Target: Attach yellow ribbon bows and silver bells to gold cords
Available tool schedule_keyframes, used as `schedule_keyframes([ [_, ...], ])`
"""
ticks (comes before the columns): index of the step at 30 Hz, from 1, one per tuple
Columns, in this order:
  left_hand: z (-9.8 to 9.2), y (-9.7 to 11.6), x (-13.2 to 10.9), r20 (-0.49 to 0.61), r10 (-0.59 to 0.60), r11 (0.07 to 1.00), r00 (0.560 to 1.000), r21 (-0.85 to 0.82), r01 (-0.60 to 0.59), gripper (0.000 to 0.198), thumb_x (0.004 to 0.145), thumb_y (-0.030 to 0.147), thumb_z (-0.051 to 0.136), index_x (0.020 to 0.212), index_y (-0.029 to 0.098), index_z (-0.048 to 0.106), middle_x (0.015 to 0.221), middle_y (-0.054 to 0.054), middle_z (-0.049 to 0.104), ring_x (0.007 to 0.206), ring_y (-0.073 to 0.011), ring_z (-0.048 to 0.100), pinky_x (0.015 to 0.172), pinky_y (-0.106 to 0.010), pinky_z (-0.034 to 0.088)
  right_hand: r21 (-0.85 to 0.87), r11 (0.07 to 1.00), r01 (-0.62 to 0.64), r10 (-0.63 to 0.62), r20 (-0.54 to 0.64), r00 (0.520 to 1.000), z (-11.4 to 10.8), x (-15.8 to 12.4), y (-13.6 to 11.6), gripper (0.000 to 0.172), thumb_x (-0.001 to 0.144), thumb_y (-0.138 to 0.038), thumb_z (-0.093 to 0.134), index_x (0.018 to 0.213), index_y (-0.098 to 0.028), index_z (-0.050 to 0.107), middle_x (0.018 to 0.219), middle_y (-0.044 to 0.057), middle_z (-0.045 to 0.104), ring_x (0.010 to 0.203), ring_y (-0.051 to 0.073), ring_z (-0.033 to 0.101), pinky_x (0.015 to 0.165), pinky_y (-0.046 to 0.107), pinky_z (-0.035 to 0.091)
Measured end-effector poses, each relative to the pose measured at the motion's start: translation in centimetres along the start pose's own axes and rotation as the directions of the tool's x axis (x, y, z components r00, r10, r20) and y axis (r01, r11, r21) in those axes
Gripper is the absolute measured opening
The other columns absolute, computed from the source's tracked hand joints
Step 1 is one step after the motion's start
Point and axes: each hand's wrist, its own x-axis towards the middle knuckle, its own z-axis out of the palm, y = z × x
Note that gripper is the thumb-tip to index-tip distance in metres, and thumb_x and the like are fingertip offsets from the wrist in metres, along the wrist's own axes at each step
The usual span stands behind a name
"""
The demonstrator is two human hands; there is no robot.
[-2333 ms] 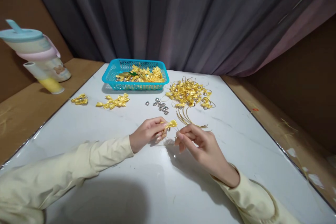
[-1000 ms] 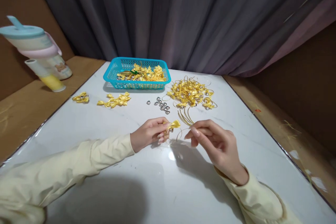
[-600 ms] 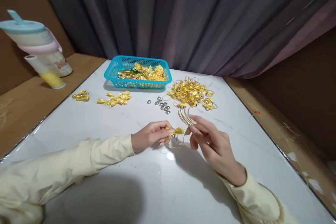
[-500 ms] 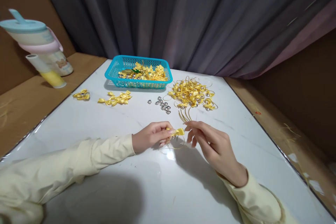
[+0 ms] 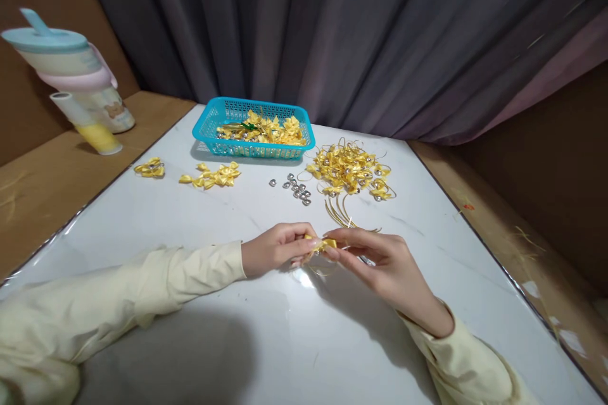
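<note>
Yellow satin shows in the bow (image 5: 329,243) pinched between both hands: the left hand (image 5: 280,249) grips one end, while the right hand (image 5: 382,264) clasps the other between thumb and fingers. Just beyond the right hand, gold cords (image 5: 338,212) lie on the counter (image 5: 294,348); silver beads (image 5: 299,190) sit past the left hand's fingertips, a blue basket (image 5: 205,128) farther still.

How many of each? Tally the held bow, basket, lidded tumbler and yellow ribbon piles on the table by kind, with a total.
Held yellow satin bow: 1
Blue perforated plastic basket: 1
Cream tumbler with pale-blue lid: 1
Separate yellow satin-ribbon piles: 3
Total: 6
</note>
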Motion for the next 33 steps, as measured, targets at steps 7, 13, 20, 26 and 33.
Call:
schedule_keyframes([
  [7,-0.2,-0.2,0.0,0.028,-0.018,0.999,0.999,-0.048,0.019,0.023,0.085,0.036,0.051,0.075,0.014,0.05,0.058,0.003,0.046,0.048,-0.0075,0.038,0.047,-0.022,0.029,-0.011,1.0,0.016,-0.016,-0.009,1.0,0.1,0.0,0.2,0.011,0.08,-0.022,0.061,0.087,-0.018,0.067,0.081,0.004,0.071,0.064,0.013,0.065,0.062,0.022,0.057],
  [13,-0.1,-0.2,0.0,0.043,-0.026,0.998,0.999,-0.053,0.028,0.024,0.084,0.037,0.051,0.074,0.015,0.049,0.057,0.004,0.045,0.047,-0.0073,0.037,0.045,-0.022,0.028,-0.013,1.0,0.006,-0.006,-0.025,1.0,0.1,0.0,0.1,0.01,0.08,-0.022,0.061,0.086,-0.018,0.067,0.075,0.003,0.07,0.06,0.012,0.065,0.059,0.022,0.057],
  [20,-0.1,-0.2,0.0,0.032,-0.012,1.0,0.999,-0.026,0.013,0.027,0.083,0.04,0.052,0.075,0.014,0.051,0.057,0.003,0.045,0.048,-0.0076,0.039,0.047,-0.022,0.03,-0.003,1.0,-0.015,0.015,-0.035,0.999,0.1,0.1,-0.1,0.011,0.079,-0.025,0.06,0.085,-0.018,0.067,0.073,0.003,0.07,0.06,0.014,0.065,0.058,0.023,0.056],
  [26,0.0,0.0,0.1,-0.017,-0.026,0.998,1.0,-0.056,0.025,0.029,0.082,0.041,0.054,0.073,0.014,0.05,0.056,0.004,0.045,0.047,-0.0072,0.038,0.047,-0.022,0.029,0.05,0.998,-0.039,0.047,-0.184,0.982,-0.7,-0.2,-0.5,0.015,0.085,-0.026,0.055,0.086,-0.016,0.067,0.072,0.005,0.069,0.062,0.015,0.065,0.059,0.025,0.054],
  [33,0.1,0.0,0.2,-0.028,-0.031,0.997,0.999,-0.078,0.029,0.032,0.079,0.044,0.058,0.071,0.014,0.05,0.057,0.004,0.046,0.048,-0.0065,0.038,0.048,-0.022,0.03,0.23,0.972,-0.055,0.106,-0.216,0.971,-1.2,-0.6,-0.7,0.021,0.087,-0.029,0.054,0.102,-0.018,0.062,0.08,0.006,0.068,0.063,0.016,0.064,0.062,0.031,0.055],
])
